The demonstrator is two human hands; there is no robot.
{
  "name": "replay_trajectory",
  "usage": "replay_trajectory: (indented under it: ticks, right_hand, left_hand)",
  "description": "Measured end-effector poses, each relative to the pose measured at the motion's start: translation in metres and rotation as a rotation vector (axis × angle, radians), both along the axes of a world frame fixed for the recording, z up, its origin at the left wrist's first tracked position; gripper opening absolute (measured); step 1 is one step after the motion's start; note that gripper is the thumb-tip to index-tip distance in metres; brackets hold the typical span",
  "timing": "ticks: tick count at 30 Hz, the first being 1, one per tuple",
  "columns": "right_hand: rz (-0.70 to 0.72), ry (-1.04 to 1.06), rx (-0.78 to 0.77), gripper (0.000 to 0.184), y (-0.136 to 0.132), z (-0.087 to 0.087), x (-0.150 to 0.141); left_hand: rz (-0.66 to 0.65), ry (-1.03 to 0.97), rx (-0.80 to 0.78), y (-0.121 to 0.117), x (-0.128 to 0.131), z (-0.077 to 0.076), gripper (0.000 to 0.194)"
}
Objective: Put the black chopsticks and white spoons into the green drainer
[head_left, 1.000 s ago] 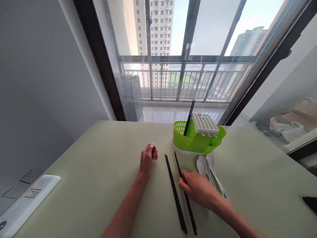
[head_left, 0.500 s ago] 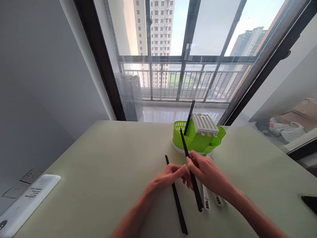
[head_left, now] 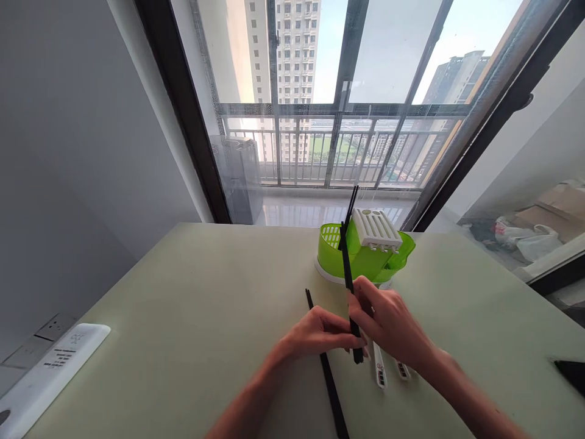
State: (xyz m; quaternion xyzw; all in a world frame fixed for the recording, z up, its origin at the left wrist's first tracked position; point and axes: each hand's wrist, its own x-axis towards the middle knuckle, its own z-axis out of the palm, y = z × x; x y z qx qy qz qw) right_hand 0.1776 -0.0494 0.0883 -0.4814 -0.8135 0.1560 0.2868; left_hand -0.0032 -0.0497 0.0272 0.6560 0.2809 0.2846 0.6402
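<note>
A pair of black chopsticks (head_left: 346,262) is tilted up in front of the green utensil holder (head_left: 331,256). My right hand (head_left: 386,314) pinches it around the middle, while my left hand (head_left: 320,332) has its fingers closed on the thick lower end. Under my left wrist, another pair of black chopsticks (head_left: 333,387) lies on the table. More black chopsticks (head_left: 351,204) stand in the holder's left compartment. Beside and beneath my right hand lie two white spoon handles (head_left: 379,366) with printed marks; their far ends are hidden.
The holder has a white slotted block (head_left: 377,228) in its middle. A white elongated device (head_left: 59,366) lies at the table's left edge, and a dark flat object (head_left: 571,372) at the right. Beyond the table (head_left: 205,292) is a glass window.
The held chopsticks have swung more upright, and their lower end has risen. My left hand has shifted down and right onto that lower end; my right hand still pinches the middle.
</note>
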Motion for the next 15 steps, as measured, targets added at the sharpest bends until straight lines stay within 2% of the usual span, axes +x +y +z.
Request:
replay_trajectory:
  ticks: [6, 10, 15]
  right_hand:
    - [-0.01, 0.013, 0.053, 0.022, 0.01, 0.022, 0.012]
    - [-0.034, 0.102, 0.165, 0.028, 0.014, 0.044, 0.016]
    - [0.0, 0.15, 0.326, 0.029, 0.016, 0.063, 0.014]
  left_hand:
    - [0.432, 0.109, 0.438, 0.004, 0.008, -0.015, 0.03]
    - [0.509, 0.182, 0.613, 0.007, 0.008, -0.021, 0.024]
    - [0.587, 0.173, 0.682, 0.011, 0.004, -0.024, 0.017]
